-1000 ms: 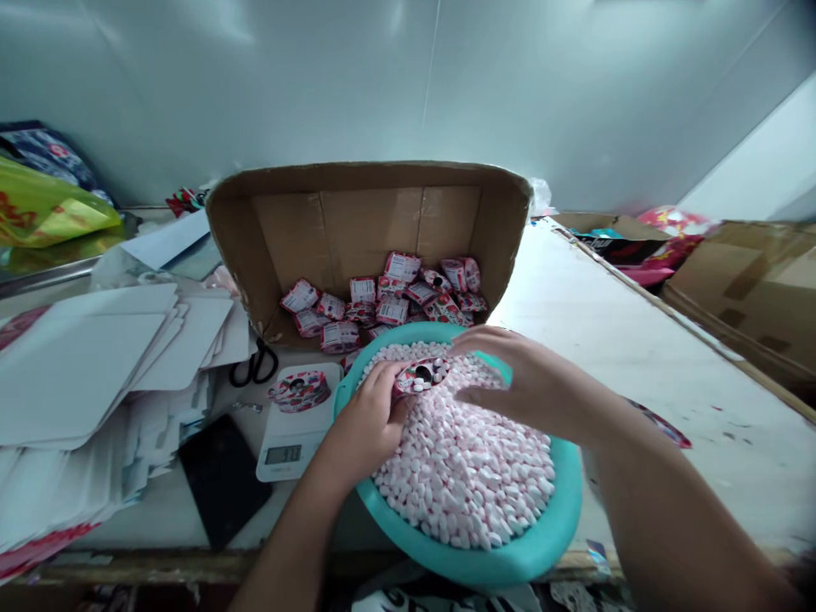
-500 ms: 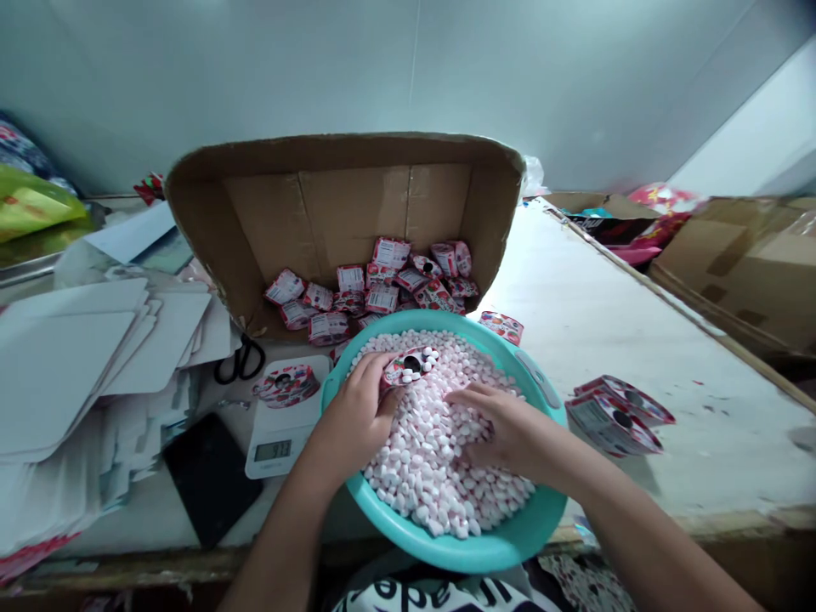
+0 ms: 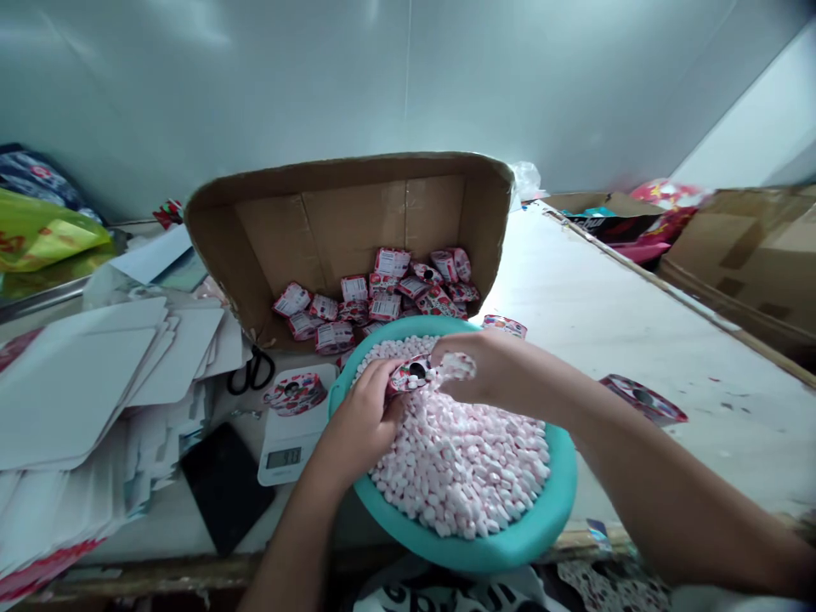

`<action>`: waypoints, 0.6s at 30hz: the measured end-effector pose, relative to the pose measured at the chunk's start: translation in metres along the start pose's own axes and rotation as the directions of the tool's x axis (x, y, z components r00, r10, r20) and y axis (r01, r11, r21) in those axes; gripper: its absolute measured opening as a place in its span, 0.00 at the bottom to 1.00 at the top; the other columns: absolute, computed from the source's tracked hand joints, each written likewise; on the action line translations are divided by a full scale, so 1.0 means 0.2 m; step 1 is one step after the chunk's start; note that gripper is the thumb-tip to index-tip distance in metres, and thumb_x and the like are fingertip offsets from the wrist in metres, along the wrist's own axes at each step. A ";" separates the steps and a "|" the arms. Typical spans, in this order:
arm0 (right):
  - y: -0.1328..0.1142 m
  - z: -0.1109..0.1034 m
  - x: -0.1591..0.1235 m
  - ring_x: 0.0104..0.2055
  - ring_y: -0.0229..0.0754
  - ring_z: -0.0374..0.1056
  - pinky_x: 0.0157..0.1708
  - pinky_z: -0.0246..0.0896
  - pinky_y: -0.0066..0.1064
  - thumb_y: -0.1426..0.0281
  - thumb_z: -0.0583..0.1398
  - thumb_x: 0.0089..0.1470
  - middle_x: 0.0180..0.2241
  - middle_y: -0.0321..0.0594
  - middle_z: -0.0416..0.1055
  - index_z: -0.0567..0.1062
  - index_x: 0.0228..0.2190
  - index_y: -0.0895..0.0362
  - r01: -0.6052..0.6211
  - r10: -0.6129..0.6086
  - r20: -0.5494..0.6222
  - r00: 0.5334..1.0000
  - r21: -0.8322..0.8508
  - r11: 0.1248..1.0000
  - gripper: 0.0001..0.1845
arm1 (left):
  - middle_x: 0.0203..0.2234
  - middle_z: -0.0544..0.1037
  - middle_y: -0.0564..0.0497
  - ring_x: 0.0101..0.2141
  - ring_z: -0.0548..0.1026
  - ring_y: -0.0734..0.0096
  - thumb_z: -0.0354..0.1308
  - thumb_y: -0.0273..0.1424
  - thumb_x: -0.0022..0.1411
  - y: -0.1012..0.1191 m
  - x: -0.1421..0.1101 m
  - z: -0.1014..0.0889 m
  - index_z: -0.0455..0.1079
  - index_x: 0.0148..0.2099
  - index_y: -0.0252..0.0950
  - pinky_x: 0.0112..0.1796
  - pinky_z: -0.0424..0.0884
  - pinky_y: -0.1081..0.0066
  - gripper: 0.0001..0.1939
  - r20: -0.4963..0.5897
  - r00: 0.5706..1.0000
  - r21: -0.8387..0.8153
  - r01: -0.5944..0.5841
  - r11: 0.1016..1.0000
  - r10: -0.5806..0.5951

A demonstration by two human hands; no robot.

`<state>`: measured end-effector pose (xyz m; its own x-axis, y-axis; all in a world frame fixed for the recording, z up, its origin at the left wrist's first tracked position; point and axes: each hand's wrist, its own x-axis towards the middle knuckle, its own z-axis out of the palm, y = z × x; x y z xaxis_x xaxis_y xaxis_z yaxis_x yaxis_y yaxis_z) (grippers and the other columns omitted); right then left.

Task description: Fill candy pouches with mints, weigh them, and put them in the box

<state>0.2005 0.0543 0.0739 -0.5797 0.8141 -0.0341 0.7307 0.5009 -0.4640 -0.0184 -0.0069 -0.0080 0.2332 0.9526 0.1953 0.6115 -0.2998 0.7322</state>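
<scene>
A teal basin is heaped with small pale pink and white candies. Over its left part, my left hand grips a red printed candy packet, its dark round opening facing up and a few candies at its top. My right hand is cupped around a handful of candies just right of the packet, and some spill from its fingers toward it, blurred by motion. Left of the basin, another filled-looking packet rests on a white digital scale.
Behind the basin, a cardboard box on its side holds several packets. White card sheets, black scissors and a black flat slab lie to the left. More packets sit to the right, with cartons beyond.
My right hand has risen from the heap and moved up and left to the packet, carrying candies. My left hand keeps hold of the packet in nearly the same place.
</scene>
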 end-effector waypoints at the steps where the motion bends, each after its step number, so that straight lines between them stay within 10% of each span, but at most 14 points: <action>1: -0.02 -0.01 0.02 0.27 0.39 0.67 0.27 0.56 0.29 0.68 0.63 0.49 0.30 0.34 0.77 0.79 0.40 0.51 0.032 -0.032 0.000 0.999 -0.006 0.999 0.13 | 0.61 0.68 0.42 0.63 0.66 0.59 0.51 0.34 0.71 0.00 0.00 0.00 0.61 0.63 0.39 0.63 0.63 0.57 0.20 0.002 1.000 -0.007 -0.003 1.000 0.003; 11: -0.10 -0.04 0.04 0.39 0.45 0.72 0.35 0.61 0.31 0.67 0.65 0.54 0.41 0.38 0.78 0.78 0.45 0.50 0.170 -0.168 0.038 0.985 -0.050 0.984 0.15 | 0.62 0.67 0.42 0.63 0.64 0.58 0.50 0.32 0.71 -0.01 0.01 0.00 0.61 0.64 0.37 0.64 0.61 0.56 0.21 0.006 1.000 -0.026 -0.001 1.000 0.001; 18: -0.05 0.12 -0.05 0.54 0.51 0.68 0.51 0.67 0.45 0.62 0.62 0.61 0.53 0.46 0.70 0.77 0.51 0.48 0.322 -0.326 -0.178 0.929 -0.051 0.945 0.16 | 0.63 0.66 0.42 0.64 0.64 0.59 0.49 0.36 0.72 0.00 0.00 -0.01 0.60 0.65 0.38 0.64 0.61 0.58 0.22 0.028 1.000 -0.027 0.009 1.000 -0.008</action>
<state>0.1911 0.0340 0.0580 -0.7123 0.6450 0.2768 0.5223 0.7505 -0.4049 -0.0197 -0.0076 -0.0064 0.2489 0.9533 0.1711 0.5931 -0.2897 0.7512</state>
